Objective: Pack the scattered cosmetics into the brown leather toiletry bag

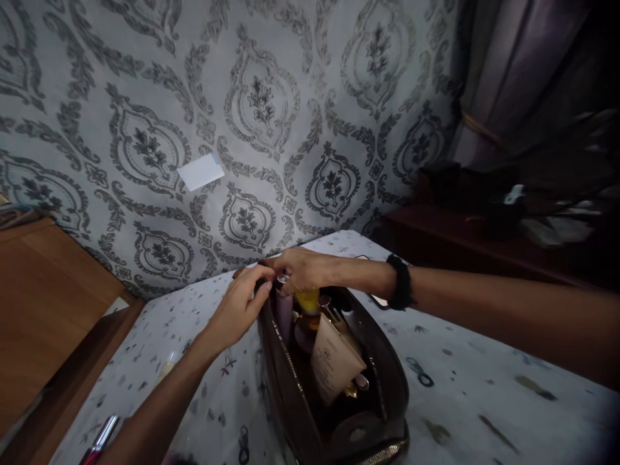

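Observation:
A dark zippered bag (285,394) stands unzipped on the patterned white cloth. Inside it are a beige tube (334,361), a purple bottle (283,316), a yellow item (309,300) and several small cosmetics. My left hand (242,300) has its fingers closed on the bag's far left rim. My right hand (303,268), with a black band at the wrist, reaches over the bag's far end, its fingers bent down at the top of the purple bottle; its fingertips are partly hidden.
A phone (380,301) lies beneath my right forearm. Left of the bag are a small clear container (169,363) and a red-and-silver tube (104,433). Wooden furniture (53,310) is at the left, a dark red surface (436,226) at the right. Patterned wall behind.

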Motion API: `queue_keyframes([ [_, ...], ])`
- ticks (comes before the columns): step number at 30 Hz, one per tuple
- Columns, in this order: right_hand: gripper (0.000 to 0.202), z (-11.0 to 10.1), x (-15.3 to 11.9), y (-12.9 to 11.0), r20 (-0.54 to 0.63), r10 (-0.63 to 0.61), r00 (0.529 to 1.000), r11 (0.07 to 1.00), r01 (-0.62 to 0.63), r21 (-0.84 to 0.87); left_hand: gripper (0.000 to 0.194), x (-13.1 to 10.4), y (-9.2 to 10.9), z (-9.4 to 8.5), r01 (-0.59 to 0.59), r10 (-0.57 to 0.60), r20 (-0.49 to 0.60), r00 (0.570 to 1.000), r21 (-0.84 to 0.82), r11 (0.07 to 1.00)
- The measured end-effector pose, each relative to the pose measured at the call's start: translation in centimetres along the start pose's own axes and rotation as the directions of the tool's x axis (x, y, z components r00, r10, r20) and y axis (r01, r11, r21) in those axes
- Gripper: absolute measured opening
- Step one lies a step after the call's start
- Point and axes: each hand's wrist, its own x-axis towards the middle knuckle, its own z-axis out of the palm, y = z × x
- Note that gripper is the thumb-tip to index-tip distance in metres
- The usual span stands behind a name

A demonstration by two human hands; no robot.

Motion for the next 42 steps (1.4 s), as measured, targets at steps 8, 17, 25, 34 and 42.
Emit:
queue_keyframes([
  [8,0.02,-2.0,-0.4,0.2,-0.097,0.132,0.986,0.966,-0.106,0.236,0.025,0.3,-0.8,-0.3,0.017,-0.013,0.023,1.0,-0.148,0.989],
  [17,0.021,-2.5,-1.5,-1.0,-0.443,0.11,0.89,0.824,0.168,0.541,0.039,2.4,1.0,-1.0,0.098,-0.143,-0.031,0.989,-0.587,0.804],
  [25,0.054,-1.4,-3.7,0.1,-0.21,-0.021,0.977,0.623,0.177,0.762,0.039,3.4,3.0,-1.4,-0.064,-0.342,-0.255,0.904,-0.874,0.481],
  [34,0.02,-5.8,-7.1,1.3,-0.228,0.003,0.974,0.892,0.101,0.441,0.022,0.7,1.7,-1.8,0.1,-0.093,0.038,0.995,-0.273,0.957],
  [42,0.011,-6.0,-7.4,-1.7,-0.027,-0.011,1.0,0.979,0.006,-0.204,0.022,-1.1,0.9,-1.0,-0.029,0.03,-0.02,0.999,0.069,0.997],
])
